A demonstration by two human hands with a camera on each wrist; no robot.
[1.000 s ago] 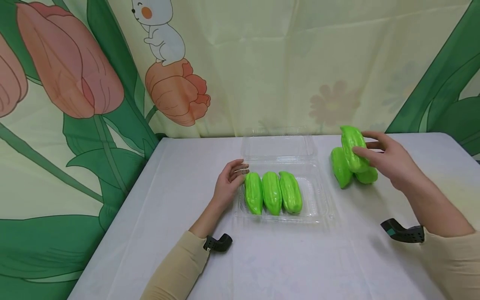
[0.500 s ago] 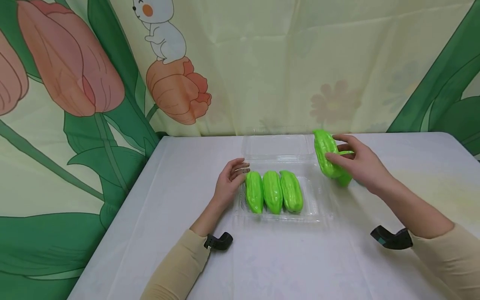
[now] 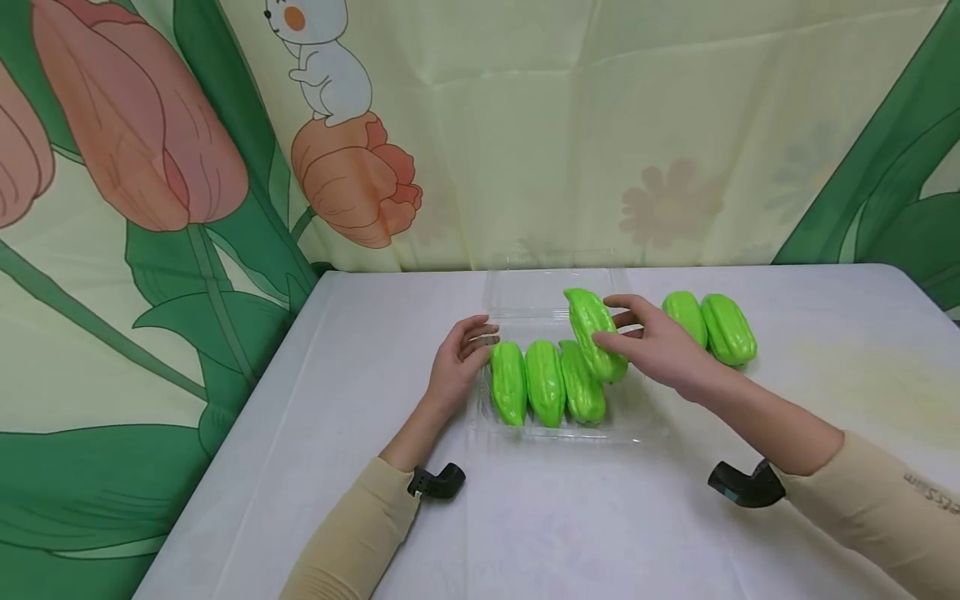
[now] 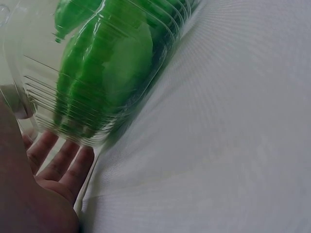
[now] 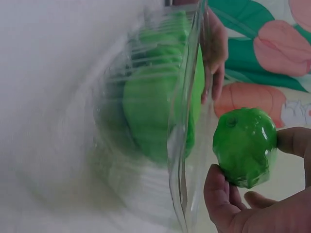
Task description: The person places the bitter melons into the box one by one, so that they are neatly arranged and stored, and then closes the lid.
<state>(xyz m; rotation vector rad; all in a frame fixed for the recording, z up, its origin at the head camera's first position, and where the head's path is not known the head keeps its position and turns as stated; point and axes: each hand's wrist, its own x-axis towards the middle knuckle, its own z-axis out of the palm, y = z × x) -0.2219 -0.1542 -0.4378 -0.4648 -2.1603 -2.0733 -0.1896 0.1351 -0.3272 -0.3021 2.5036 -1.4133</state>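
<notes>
The left hand rests against the clear tray with loose, open fingers. Three gourds lie side by side in it. The right hand grips a fourth gourd over the tray. Two spare gourds sit on the table.

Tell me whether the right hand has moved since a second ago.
Yes. The right hand, gripping a green gourd, has moved left from the two loose gourds to over the clear tray.
</notes>
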